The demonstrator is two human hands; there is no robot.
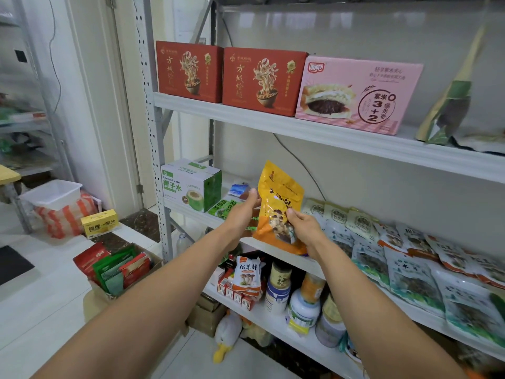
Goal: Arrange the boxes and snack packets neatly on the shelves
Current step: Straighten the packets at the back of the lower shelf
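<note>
Head view: left hand (241, 212) and right hand (304, 228) both curl round the yellow snack packet (280, 192).

Head-worn camera looks slightly downward at nearby shelves (328, 135).

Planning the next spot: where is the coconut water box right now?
Head view: the coconut water box sits at the left end of the middle shelf, left of the yellow packet.
</note>
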